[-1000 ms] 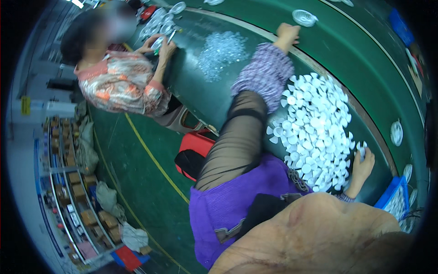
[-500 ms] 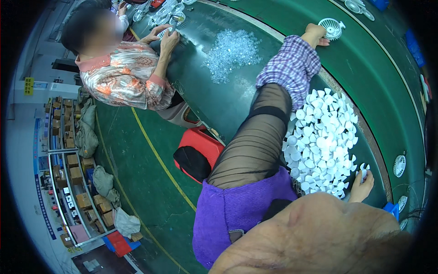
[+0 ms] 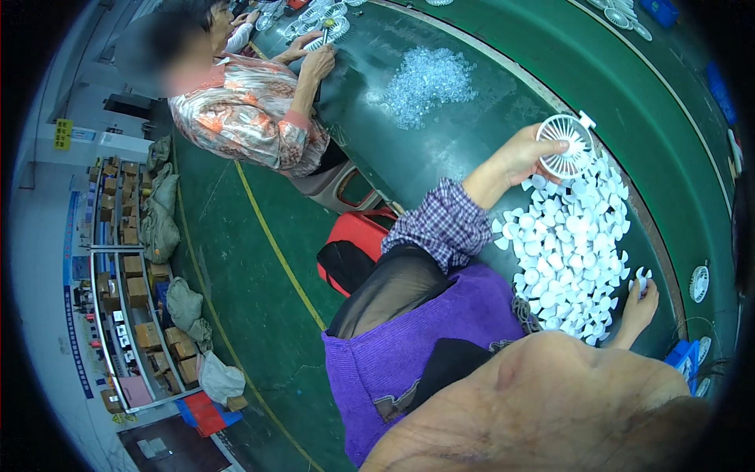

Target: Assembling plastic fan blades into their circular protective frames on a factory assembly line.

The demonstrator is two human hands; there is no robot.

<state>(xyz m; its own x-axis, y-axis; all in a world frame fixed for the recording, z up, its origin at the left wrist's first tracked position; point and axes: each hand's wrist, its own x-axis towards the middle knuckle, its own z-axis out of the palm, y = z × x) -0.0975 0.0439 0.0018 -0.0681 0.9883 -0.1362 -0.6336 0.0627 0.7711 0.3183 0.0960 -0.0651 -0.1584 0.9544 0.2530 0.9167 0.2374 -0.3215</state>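
My left hand (image 3: 519, 157) grips a white round fan housing (image 3: 565, 148) by its edge, thumb on the grille. It is raised over the far end of a heap of white fan blades (image 3: 562, 252) on the green table. Near the opposite end of that heap, my right hand (image 3: 641, 309) has its fingers closed around a single white fan blade (image 3: 642, 280). The plaid sleeve (image 3: 440, 224) covers my left forearm; my right forearm is mostly hidden.
A green conveyor belt (image 3: 668, 157) curves past the table, carrying a white fan housing (image 3: 698, 284). Small clear pieces (image 3: 431, 85) lie piled on the table (image 3: 354, 126). A co-worker (image 3: 244, 118) sits at the left, handling a fan part. Blue bin (image 3: 683, 359) stands near my right hand.
My left hand has brought the fan housing from above the belt back toward me, over the blade heap. My right hand still holds a blade, now raised slightly. The whole view has shifted a little.
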